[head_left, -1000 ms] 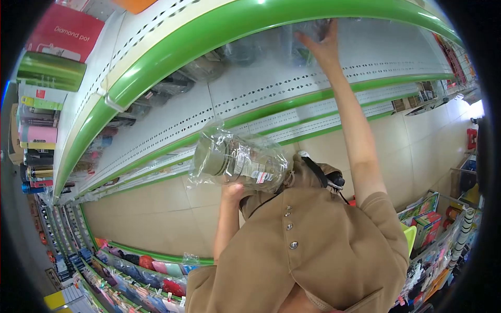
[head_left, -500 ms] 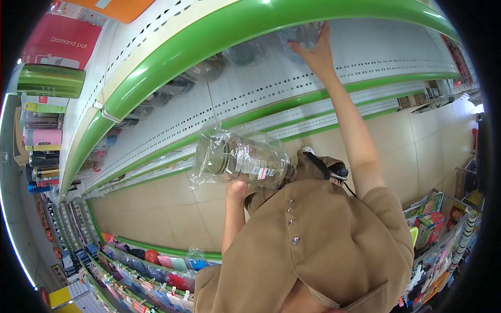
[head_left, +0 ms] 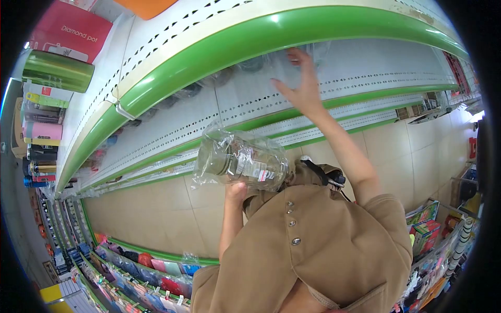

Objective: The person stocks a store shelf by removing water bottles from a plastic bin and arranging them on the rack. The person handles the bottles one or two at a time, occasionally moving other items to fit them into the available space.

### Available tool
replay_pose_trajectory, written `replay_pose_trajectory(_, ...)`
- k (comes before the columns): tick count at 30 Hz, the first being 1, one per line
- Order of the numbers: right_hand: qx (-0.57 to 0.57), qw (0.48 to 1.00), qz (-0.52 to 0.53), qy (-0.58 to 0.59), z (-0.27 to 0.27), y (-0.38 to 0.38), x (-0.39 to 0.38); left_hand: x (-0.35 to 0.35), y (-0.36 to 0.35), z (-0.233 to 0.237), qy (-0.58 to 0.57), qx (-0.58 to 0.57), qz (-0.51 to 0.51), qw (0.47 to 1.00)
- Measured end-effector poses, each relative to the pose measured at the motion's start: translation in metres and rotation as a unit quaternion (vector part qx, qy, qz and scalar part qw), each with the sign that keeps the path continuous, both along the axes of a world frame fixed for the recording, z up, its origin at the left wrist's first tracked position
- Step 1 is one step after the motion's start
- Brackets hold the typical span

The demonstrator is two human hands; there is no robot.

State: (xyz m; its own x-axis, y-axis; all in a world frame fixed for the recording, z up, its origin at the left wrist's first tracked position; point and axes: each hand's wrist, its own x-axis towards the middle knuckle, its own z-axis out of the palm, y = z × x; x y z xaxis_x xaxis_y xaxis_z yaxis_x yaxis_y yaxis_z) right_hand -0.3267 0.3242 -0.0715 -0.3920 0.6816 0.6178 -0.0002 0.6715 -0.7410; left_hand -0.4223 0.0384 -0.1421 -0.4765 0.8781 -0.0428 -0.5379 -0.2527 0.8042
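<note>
My left hand [head_left: 236, 192] grips a clear plastic bottle [head_left: 255, 166] from below, in front of my chest. The bottle lies sideways, wrapped in a transparent bag, with a printed label on its side. My right hand [head_left: 302, 86] is over the white shelf [head_left: 355, 65], fingers apart and nothing in them. Just beyond its fingertips, partly hidden under the green shelf edge [head_left: 235, 44], are more clear wrapped containers [head_left: 253, 63].
A red "Diamond pot" box [head_left: 73, 31] and a green metallic cylinder [head_left: 58, 70] stand on the left shelf. Lower green-edged shelves run beneath. Tiled floor [head_left: 162, 219] lies below, with racks of packaged goods [head_left: 156, 276] behind me.
My right hand has drawn back from a clear container on the shelf and moved left, its fingers off it. The left hand still holds the bagged bottle in nearly the same spot.
</note>
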Motion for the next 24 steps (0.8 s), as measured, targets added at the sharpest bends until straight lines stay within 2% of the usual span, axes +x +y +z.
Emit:
replay_pose_trajectory(3, 0.032, 0.997, -0.05, -0.054, -0.011, 0.014, -0.046, -0.003, 0.001, 0.003, 0.005, -0.002, -0.005, 1.0)
replay_pose_trajectory(6, -0.012, 0.996, -0.023, -0.082, -0.028, 0.035, -0.088, -0.007, 0.0, -0.003, 0.019, 0.022, 0.0, 1.0)
replay_pose_trajectory(7, -0.007, 0.997, -0.022, -0.077, -0.05, 0.047, -0.105, -0.008, -0.003, -0.002, 0.014, 0.011, 0.005, 1.0)
replay_pose_trajectory(9, 0.074, 0.986, -0.072, -0.132, -0.088, 0.073, -0.132, -0.006, -0.003, 0.004, 0.01, 0.005, 0.024, 1.0)
replay_pose_trajectory(10, 0.079, 0.986, -0.07, -0.129, -0.08, 0.074, -0.132, -0.008, -0.005, 0.001, 0.013, 0.011, 0.027, 1.0)
replay_pose_trajectory(12, 0.026, 0.99, -0.026, -0.133, -0.07, 0.071, -0.128, -0.011, -0.013, -0.008, -0.004, 0.0, 0.034, 0.999)
replay_pose_trajectory(16, -0.015, 0.995, -0.01, -0.103, -0.051, 0.05, -0.104, -0.013, -0.015, -0.007, -0.012, 0.001, 0.049, 0.999)
replay_pose_trajectory(18, -0.098, 0.993, 0.005, -0.066, -0.009, 0.021, -0.072, -0.017, -0.018, -0.016, -0.015, -0.001, 0.044, 0.999)
replay_pose_trajectory(19, -0.099, 0.993, 0.0, -0.068, 0.001, 0.01, -0.057, -0.019, -0.018, -0.02, -0.014, -0.002, 0.041, 0.999)
replay_pose_trajectory(22, -0.14, 0.988, 0.014, -0.066, 0.021, -0.016, -0.007, -0.022, -0.01, -0.013, -0.035, -0.009, 0.017, 0.999)
replay_pose_trajectory(24, -0.174, 0.977, 0.044, -0.117, 0.028, -0.027, 0.03, -0.025, -0.004, -0.015, -0.038, -0.003, -0.011, 0.999)
